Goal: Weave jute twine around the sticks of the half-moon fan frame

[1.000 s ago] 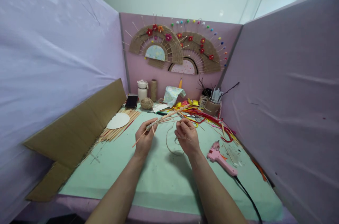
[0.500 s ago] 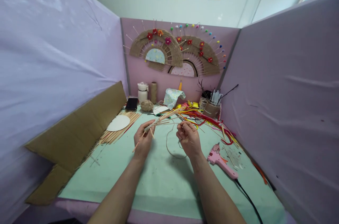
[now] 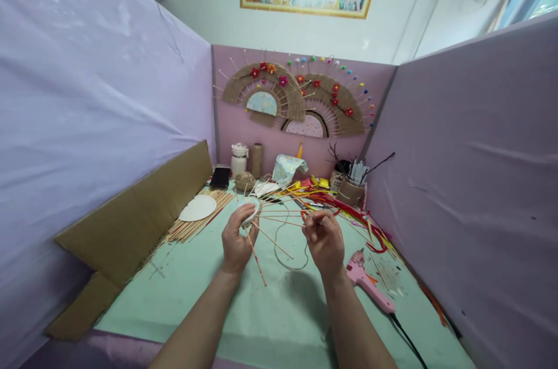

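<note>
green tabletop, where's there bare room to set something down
Bare cloth lies between the cardboard and the left forearm; a second patch lies between that and the right forearm, nearer than the twine loop. The back is crowded with a twine ball, patterned fabric and coloured strips; a glue gun and its cord take up the right.

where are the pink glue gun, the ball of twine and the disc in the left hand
Pink glue gun (image 3: 370, 286): head view, upper part of the handle.
Ball of twine (image 3: 244, 182): head view, middle of its wound side.
Disc (image 3: 257, 207): head view, its visible pale edge.
</note>
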A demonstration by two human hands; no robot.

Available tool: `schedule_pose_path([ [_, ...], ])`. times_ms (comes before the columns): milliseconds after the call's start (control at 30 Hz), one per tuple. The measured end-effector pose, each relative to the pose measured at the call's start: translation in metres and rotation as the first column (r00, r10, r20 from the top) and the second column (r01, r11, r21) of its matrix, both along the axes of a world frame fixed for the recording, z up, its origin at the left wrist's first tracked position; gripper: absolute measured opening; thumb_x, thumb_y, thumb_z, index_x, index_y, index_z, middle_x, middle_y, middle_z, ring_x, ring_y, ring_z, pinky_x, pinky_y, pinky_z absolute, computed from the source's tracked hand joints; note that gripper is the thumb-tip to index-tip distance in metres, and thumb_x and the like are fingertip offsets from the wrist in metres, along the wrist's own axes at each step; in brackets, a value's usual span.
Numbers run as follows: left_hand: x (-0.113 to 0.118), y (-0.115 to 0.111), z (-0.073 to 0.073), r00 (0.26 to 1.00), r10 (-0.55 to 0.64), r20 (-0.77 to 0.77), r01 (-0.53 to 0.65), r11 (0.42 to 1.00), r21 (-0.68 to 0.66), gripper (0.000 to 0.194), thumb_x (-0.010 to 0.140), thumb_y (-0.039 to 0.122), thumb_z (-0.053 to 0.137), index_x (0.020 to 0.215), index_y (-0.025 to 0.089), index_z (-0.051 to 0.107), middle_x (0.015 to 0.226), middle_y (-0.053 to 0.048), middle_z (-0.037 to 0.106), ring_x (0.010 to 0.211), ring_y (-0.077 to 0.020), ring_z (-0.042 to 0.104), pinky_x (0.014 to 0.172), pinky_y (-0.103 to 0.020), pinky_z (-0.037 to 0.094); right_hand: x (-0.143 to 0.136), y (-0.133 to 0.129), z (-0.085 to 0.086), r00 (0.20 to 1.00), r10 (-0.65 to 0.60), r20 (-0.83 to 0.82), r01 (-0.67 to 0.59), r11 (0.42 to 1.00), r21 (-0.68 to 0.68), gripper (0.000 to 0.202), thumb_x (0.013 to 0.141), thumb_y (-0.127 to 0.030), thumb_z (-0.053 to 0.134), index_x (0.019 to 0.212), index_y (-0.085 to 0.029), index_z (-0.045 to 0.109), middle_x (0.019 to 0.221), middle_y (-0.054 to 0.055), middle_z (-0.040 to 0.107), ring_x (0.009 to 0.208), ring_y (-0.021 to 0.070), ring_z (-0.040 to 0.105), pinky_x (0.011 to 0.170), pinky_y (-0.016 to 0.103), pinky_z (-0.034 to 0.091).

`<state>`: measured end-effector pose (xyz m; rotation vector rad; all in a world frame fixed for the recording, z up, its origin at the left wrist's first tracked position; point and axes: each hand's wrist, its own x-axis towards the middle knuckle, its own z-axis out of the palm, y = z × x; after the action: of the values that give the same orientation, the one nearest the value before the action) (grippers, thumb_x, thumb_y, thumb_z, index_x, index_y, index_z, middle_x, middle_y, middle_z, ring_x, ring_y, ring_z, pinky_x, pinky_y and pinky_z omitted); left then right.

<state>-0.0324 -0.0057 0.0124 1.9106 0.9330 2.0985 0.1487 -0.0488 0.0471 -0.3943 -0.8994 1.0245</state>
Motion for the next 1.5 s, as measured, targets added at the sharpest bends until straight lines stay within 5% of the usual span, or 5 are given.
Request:
schedule_pose_path([
  [400, 0.001, -0.003, 0.003, 0.998, 0.005, -0.066, -0.005, 1.0, -0.001, 0.022, 0.076, 0.019, 0.061, 0.097, 0.021, 0.063, 0.105, -0.008, 0.066, 0.103, -0.0227, 0.059, 0.095, -0.045, 0.043, 0.017, 0.003, 0.001, 0.993, -0.085, 0.075, 0.091, 0.993, -0.071, 0.009, 0.073, -0.028, 0.062, 0.078, -0.021, 0.06, 0.064, -0.002, 0.059, 0.04, 0.0045, 0.036, 0.042, 0.021, 0.028],
  [767, 0.004, -0.007, 0.008, 0.975, -0.136, 0.173, 0.171, 0.964, -0.202, 0.02, 0.073, 0.029, 0.065, 0.091, 0.02, 0.067, 0.102, -0.009, 0.067, 0.101, -0.0233, 0.06, 0.093, -0.04, 0.043, 0.027, 0.026, -0.014, 0.998, -0.066, -0.014, 0.056, 0.927, -0.371, 0.023, 0.062, -0.028, 0.074, 0.075, -0.019, 0.057, 0.057, -0.006, 0.044, 0.045, 0.0046, 0.03, 0.038, 0.017, 0.022],
  [900, 0.003, -0.003, 0.008, 0.865, -0.241, 0.441, 0.41, 0.846, -0.341, 0.023, 0.071, 0.031, 0.068, 0.089, 0.018, 0.066, 0.099, -0.008, 0.068, 0.094, -0.0212, 0.062, 0.086, -0.036, 0.048, 0.02, 0.031, -0.024, 0.958, -0.084, 0.274, 0.208, 0.86, -0.465, 0.028, 0.06, -0.035, 0.073, 0.08, -0.019, 0.061, 0.056, -0.007, 0.044, 0.044, 0.0057, 0.03, 0.04, 0.019, 0.024],
  [1133, -0.003, 0.008, 0.009, 0.454, -0.238, 0.859, 0.757, 0.61, -0.232, 0.02, 0.066, 0.023, 0.072, 0.084, 0.015, 0.067, 0.082, -0.003, 0.068, 0.074, -0.0109, 0.062, 0.069, -0.023, 0.052, 0.011, 0.033, -0.035, 0.586, -0.196, 0.786, 0.528, 0.828, -0.188, 0.025, 0.066, -0.04, 0.062, 0.059, -0.017, 0.059, 0.059, 0.002, 0.057, 0.06, 0.0162, 0.048, 0.059, 0.028, 0.037],
  [1500, -0.001, 0.007, 0.008, 0.47, -0.295, 0.832, 0.748, 0.633, -0.198, 0.03, 0.062, 0.014, 0.073, 0.089, 0.018, 0.063, 0.086, 0.0, 0.067, 0.079, -0.0102, 0.062, 0.078, -0.024, 0.048, 0.007, 0.032, -0.039, 0.564, -0.132, 0.815, 0.47, 0.863, -0.186, 0.026, 0.068, -0.042, 0.058, 0.057, -0.019, 0.055, 0.053, 0.001, 0.053, 0.054, 0.0155, 0.046, 0.05, 0.026, 0.033],
])
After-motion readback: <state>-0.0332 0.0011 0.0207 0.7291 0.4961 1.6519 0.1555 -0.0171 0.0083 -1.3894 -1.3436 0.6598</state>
